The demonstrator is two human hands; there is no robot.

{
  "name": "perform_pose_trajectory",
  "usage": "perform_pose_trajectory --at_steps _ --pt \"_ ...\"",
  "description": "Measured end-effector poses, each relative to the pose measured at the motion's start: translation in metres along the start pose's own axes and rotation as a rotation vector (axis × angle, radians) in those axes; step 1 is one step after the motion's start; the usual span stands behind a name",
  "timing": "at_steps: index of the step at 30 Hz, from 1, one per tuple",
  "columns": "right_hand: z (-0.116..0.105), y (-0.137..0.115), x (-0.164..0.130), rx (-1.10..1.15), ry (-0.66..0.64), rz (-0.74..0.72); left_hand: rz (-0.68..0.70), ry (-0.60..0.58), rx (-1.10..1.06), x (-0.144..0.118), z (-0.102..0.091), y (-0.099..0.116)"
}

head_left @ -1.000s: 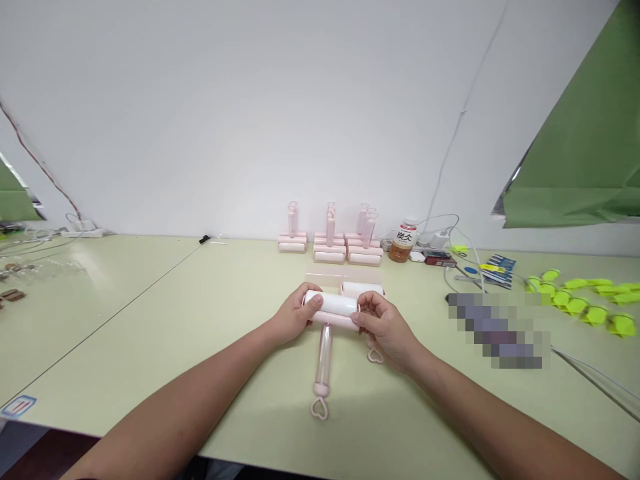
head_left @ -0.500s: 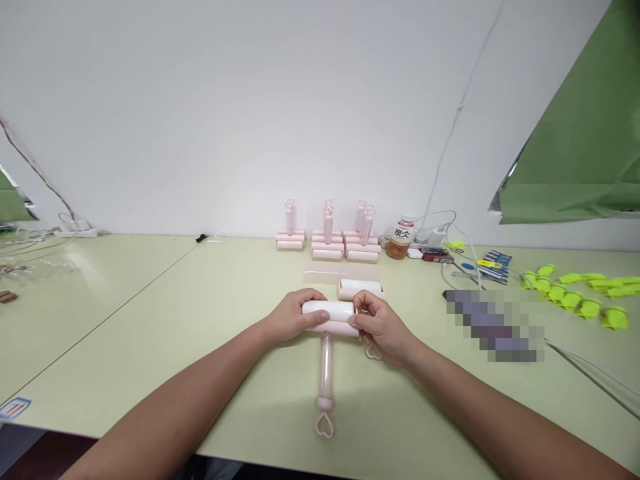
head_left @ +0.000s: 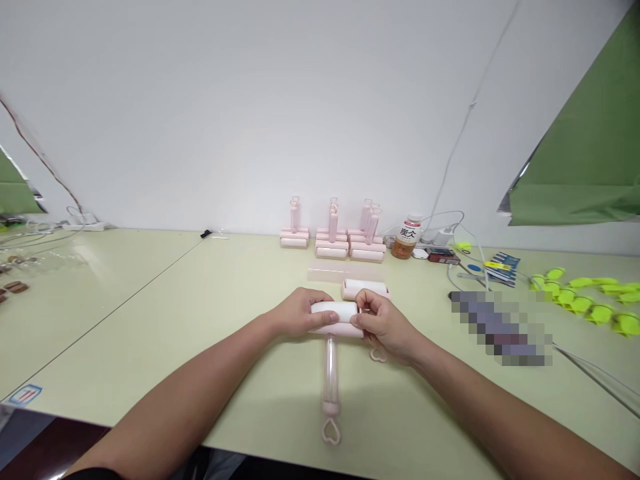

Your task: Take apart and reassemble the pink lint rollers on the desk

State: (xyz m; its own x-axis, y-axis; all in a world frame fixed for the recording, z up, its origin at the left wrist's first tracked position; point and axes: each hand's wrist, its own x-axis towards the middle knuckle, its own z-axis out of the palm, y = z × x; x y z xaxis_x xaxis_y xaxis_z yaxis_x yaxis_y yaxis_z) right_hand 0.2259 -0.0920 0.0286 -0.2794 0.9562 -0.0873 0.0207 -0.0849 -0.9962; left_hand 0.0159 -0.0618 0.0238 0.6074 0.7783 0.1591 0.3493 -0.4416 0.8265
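A pink lint roller (head_left: pixel 332 373) lies on the table with its clear handle and heart-shaped loop pointing toward me. Its white paper roll (head_left: pixel 325 311) faces up in the pink head. My left hand (head_left: pixel 300 313) is closed round the left end, thumb along the roll. At the right end, my right hand (head_left: pixel 383 327) pinches the roll's edge between thumb and forefinger; what lies between those fingertips is too small to make out. Just behind sits a second lint roller (head_left: pixel 366 289), its heart loop (head_left: pixel 379 355) showing below my right hand.
Several pink lint rollers (head_left: pixel 332 247) stand handle-up by the wall. A clear pinkish strip (head_left: pixel 330 271) lies before them. To the right are a bottle (head_left: pixel 406 237), cables, a pixelated object (head_left: pixel 500 330) and several yellow-green pieces (head_left: pixel 583 305).
The view has shifted slightly, so everything sits a little further right. Both hands keep their hold on the lint roller, with hardly any movement against it.
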Motion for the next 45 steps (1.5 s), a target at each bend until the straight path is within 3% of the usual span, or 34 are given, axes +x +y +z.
perform_pose_trajectory --at_steps 9,13,19,25,28,34,38,41,45 --pt "-0.005 -0.007 0.002 -0.071 -0.006 -0.072 0.079 0.064 -0.024 0.005 0.002 0.0" --pt "-0.005 -0.006 0.007 -0.096 0.042 -0.098 0.016 0.125 -0.015 0.007 0.006 -0.007" --pt "-0.004 -0.001 0.012 -0.067 0.19 -0.091 -0.13 0.306 0.009 0.011 0.018 -0.011" --pt "0.008 -0.001 -0.003 -0.14 0.041 0.002 -0.136 0.5 -0.136 0.012 0.026 -0.005" --pt "0.01 0.001 -0.007 -0.248 -0.001 0.02 -0.139 0.464 -0.222 0.01 0.026 -0.005" --pt "0.0 0.006 -0.007 -0.428 -0.094 0.032 -0.077 0.272 -0.372 0.008 0.02 -0.007" --pt "-0.003 0.005 -0.008 -0.539 -0.21 -0.024 -0.025 0.221 -0.301 0.004 0.021 0.0" --pt "-0.005 0.004 -0.005 -0.605 -0.25 -0.133 0.016 0.232 -0.207 0.002 0.021 0.008" --pt "-0.011 0.002 -0.002 -0.753 -0.272 -0.195 -0.021 0.345 -0.052 0.004 0.02 0.008"
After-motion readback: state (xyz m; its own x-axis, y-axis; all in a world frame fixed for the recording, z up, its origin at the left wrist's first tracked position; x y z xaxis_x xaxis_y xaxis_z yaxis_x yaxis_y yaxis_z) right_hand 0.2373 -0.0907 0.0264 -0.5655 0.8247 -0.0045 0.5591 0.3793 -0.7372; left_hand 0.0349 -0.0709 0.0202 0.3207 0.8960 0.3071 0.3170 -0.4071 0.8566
